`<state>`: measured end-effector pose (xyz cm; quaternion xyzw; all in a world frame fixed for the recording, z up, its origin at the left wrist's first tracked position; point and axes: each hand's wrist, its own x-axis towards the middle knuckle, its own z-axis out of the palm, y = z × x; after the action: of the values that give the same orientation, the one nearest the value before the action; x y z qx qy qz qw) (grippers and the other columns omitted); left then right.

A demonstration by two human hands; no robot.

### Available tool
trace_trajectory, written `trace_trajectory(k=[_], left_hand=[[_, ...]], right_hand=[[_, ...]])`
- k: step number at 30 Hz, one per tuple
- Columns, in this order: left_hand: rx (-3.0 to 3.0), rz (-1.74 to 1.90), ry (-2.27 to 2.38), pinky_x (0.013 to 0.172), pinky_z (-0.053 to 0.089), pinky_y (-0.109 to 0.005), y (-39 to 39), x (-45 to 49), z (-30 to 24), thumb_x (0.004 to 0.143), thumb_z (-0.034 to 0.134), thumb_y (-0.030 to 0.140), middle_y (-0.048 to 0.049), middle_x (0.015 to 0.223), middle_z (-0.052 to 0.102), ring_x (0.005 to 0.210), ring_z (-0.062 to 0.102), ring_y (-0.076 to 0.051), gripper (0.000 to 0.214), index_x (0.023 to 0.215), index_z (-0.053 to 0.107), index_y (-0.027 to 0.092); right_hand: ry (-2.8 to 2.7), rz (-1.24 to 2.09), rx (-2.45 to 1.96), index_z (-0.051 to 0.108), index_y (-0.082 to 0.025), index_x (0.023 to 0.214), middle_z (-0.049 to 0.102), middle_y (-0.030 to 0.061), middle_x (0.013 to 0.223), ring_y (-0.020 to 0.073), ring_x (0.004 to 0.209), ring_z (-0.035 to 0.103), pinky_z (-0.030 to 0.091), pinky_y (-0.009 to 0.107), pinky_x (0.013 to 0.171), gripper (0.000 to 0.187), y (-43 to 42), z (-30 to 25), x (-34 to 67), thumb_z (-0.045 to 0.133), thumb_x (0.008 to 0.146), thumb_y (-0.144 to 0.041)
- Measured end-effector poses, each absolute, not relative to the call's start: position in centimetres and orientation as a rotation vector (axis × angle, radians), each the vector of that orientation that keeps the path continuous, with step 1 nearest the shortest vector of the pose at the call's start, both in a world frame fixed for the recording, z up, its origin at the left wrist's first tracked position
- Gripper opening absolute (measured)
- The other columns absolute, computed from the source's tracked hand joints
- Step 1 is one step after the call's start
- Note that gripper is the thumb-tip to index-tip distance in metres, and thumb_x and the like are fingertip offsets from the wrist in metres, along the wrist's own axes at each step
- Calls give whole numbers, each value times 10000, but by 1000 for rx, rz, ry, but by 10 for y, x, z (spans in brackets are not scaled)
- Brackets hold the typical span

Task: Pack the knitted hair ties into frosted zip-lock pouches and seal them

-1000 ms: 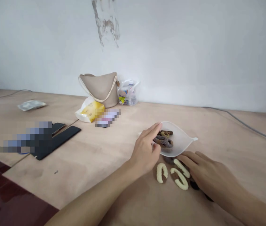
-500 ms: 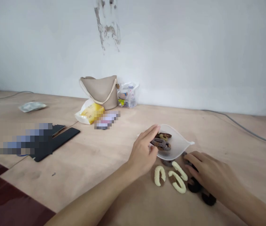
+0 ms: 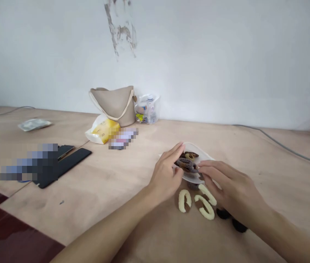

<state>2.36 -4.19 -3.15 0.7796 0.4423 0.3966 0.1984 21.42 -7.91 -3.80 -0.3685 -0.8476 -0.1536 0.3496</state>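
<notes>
My left hand (image 3: 166,175) rests at the left edge of a frosted white leaf-shaped dish (image 3: 202,157), its fingertips at the rim. My right hand (image 3: 230,186) reaches over the dish's right side, with its fingers on or just above the heap of brown and grey fuzzy rings (image 3: 187,164) inside. Whether either hand grips the dish is hidden. Below the dish, cream fuzzy loops (image 3: 205,206) lie on the wooden board, near my right wrist. Two dark fuzzy rings (image 3: 239,225) sit partly under that hand.
The plywood tabletop (image 3: 226,146) runs to a white wall. At the back stand a beige bucket bag (image 3: 112,106), a clear plastic bag (image 3: 146,109) and a yellow packet (image 3: 105,131). A black phone (image 3: 74,162) lies left, and a grey cable (image 3: 278,144) runs right.
My right hand has moved up and left from beside the dark rings to over the dish, uncovering less of it. My left hand stays at the dish's left edge.
</notes>
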Motion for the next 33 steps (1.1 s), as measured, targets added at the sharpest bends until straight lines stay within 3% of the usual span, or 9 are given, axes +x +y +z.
trace_trajectory(k=[7, 12, 15, 19, 25, 29, 33], left_hand=[[2157, 1079, 1211, 1109, 310, -348, -43, 23, -29, 689, 398, -4, -5, 1426, 419, 1302, 402, -185, 694, 1350, 432, 201], [2142, 1068, 1197, 1095, 333, -379, -42, 22, -30, 703, 399, -11, 1, 1435, 404, 1284, 429, -205, 604, 1221, 580, 239], [2174, 1042, 1223, 1086, 345, -396, -42, 21, -31, 712, 402, -5, -20, 1448, 382, 1284, 428, -222, 577, 1205, 596, 223], [2261, 1043, 1212, 1100, 330, -374, -42, 23, -28, 701, 390, -22, -42, 1435, 404, 1309, 390, -205, 648, 1309, 493, 180], [2214, 1088, 1230, 1105, 322, -331, -32, 26, -23, 675, 375, -37, -35, 1423, 424, 1316, 380, -178, 692, 1331, 458, 165], [2170, 1086, 1230, 1095, 332, -350, -28, 23, -26, 663, 365, -47, -12, 1418, 432, 1287, 422, -190, 638, 1211, 570, 208], [2092, 1150, 1273, 1044, 389, -367, -29, 21, -27, 658, 385, -50, -11, 1411, 438, 1234, 479, -204, 570, 1112, 588, 226]], right_hand=[[-2143, -299, -1130, 602, -221, 948, 654, 53, 961, 159, 820, 638, 518, 270, 675, 163, -77, -56, 222, 450, 898, -189], [-2179, -156, -991, 566, -196, 1087, 670, 63, 1042, 162, 931, 636, 505, 274, 786, 252, -83, -56, 223, 427, 889, -124], [-2243, -185, -869, 601, -197, 962, 684, 48, 955, 158, 842, 636, 488, 271, 725, 226, -94, -57, 217, 436, 859, -81], [-2359, -319, -1017, 616, -202, 807, 655, 28, 765, 157, 660, 576, 414, 299, 624, 261, -100, -62, 206, 393, 854, -75], [-2425, -380, -1316, 627, -210, 764, 655, 29, 735, 204, 696, 552, 328, 332, 610, 177, -86, -60, 186, 480, 841, -149], [-2462, -359, -1332, 598, -205, 650, 634, 31, 658, 192, 653, 536, 309, 325, 596, 216, -84, -58, 181, 497, 822, -122], [-2454, -317, -1208, 614, -215, 685, 659, 31, 737, 192, 693, 564, 346, 329, 625, 221, -92, -50, 187, 467, 823, -123]])
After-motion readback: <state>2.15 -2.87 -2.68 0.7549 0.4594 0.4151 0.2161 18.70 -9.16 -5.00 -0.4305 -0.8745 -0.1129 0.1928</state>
